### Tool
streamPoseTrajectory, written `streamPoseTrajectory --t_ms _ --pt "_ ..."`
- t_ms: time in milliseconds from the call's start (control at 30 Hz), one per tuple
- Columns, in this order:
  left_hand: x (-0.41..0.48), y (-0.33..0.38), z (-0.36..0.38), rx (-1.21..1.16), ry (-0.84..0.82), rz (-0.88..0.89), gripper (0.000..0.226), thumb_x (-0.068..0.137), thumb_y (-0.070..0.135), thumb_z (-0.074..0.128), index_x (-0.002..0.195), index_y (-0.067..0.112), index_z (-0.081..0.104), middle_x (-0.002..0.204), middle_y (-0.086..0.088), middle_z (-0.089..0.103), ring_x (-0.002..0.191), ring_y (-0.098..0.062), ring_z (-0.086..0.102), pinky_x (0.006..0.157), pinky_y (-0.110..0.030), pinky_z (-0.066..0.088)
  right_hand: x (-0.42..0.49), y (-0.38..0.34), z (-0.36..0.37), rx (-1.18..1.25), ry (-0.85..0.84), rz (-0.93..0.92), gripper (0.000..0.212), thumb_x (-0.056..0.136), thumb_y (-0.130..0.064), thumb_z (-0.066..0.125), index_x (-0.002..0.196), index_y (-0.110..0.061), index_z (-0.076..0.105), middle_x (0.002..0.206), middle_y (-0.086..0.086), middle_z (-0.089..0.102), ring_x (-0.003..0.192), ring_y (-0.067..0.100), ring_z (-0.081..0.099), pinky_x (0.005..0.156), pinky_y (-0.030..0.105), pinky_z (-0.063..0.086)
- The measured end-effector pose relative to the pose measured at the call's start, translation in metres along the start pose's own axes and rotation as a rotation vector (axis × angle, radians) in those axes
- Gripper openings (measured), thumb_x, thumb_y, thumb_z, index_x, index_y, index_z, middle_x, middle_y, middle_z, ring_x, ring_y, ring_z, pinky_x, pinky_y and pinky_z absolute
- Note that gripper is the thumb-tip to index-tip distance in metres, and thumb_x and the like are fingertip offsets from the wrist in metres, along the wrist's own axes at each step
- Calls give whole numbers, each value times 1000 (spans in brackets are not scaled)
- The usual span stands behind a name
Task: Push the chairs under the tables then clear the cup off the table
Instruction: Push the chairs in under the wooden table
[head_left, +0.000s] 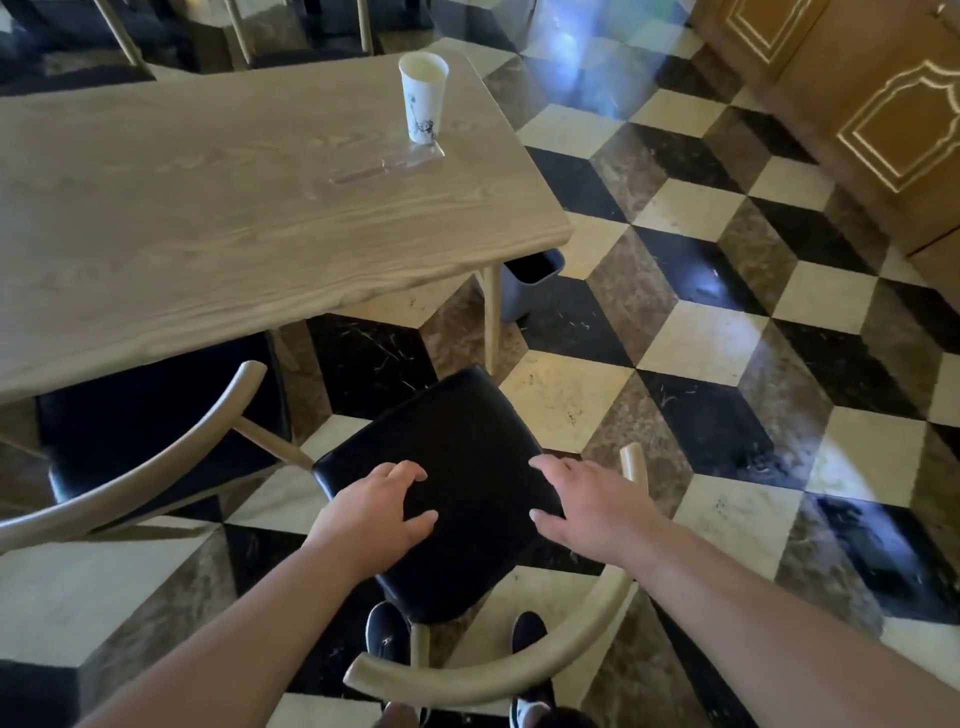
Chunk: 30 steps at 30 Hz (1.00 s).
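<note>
A chair with a black seat (462, 467) and a curved pale wooden back (498, 670) stands out from the wooden table (208, 208), angled toward its near right corner. My left hand (379, 506) and my right hand (582, 501) hover over the seat's sides with fingers spread, holding nothing. A second black-seated chair (150, 415) on the left sits partly under the table. A white paper cup (423, 96) stands upright near the table's far right edge.
A clear flat plastic piece (363, 166) lies on the table beside the cup. A grey bin (530, 283) stands under the table's right corner by a table leg (491, 312). Wooden cabinets (857, 104) line the right. More chairs stand beyond the table.
</note>
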<state>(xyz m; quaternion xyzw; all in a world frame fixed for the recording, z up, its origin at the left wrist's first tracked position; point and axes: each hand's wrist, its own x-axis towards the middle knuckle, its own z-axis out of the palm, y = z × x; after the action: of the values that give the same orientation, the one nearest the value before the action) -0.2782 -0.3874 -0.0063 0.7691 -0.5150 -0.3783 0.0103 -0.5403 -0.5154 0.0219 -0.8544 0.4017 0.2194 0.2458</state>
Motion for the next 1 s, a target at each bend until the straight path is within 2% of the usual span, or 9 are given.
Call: streamPoseTrajectory --t_ms 200,333,433,567,667,733,833,900,1000 --pt "-4 10 18 65 -62 32 61 96 61 60 149 40 40 148 14 47 102 -10 61 76 -28 52 9 10 6 -89 -89 1 51 102 -58 53 143 -29 58 130 -4 67 123 20 57 98 42 52" --pt "-14 38 61 14 -81 -58 60 95 61 60 149 40 41 145 13 49 97 -7 63 76 -28 54 11 43 22 -208 -233 -83 55 100 -64 50 141 -29 59 128 -3 68 123 22 56 96 42 51" --pt "-23 58 96 -13 -118 -83 62 95 63 60 149 40 41 144 14 50 104 -10 62 77 -28 51 1 70 27 -272 -308 -139 62 97 -69 51 142 -29 59 128 -1 69 124 24 57 100 42 51" --pt "-30 82 134 -77 -213 -157 72 85 75 62 146 42 43 136 15 56 111 -13 60 86 -32 51 -6 102 31 -320 -357 -240 71 90 -82 50 134 -28 66 128 1 67 133 26 52 119 45 34" --pt "-38 93 149 -93 -370 -199 89 74 90 59 143 35 46 121 11 61 106 -15 60 90 -35 53 -4 113 39 -455 -403 -395 80 77 -96 42 115 -30 66 111 -4 67 117 23 57 124 49 23" --pt "-42 94 152 -90 -413 -222 92 73 90 62 141 29 48 118 6 61 106 -19 61 90 -34 53 -5 112 47 -562 -416 -486 64 81 -87 52 106 -29 61 107 -3 67 112 26 58 121 53 23" --pt "-49 89 151 62 -528 -224 88 71 78 76 139 29 48 126 3 63 112 -23 61 93 -37 52 -9 104 57 -583 -329 -581 20 90 -43 65 102 -29 59 101 -2 65 101 27 60 109 55 39" --pt "-55 86 152 255 -579 -173 68 79 60 76 135 30 51 124 3 65 111 -26 63 92 -41 53 -8 100 57 -581 -326 -584 13 91 -34 66 100 -29 58 97 -3 64 95 25 61 102 51 42" --pt "-59 79 147 303 -518 -118 36 90 40 63 125 32 56 116 4 66 108 -26 64 88 -40 50 -5 97 54 -596 -303 -588 11 93 -35 67 99 -29 61 95 -4 65 94 24 63 96 49 42"
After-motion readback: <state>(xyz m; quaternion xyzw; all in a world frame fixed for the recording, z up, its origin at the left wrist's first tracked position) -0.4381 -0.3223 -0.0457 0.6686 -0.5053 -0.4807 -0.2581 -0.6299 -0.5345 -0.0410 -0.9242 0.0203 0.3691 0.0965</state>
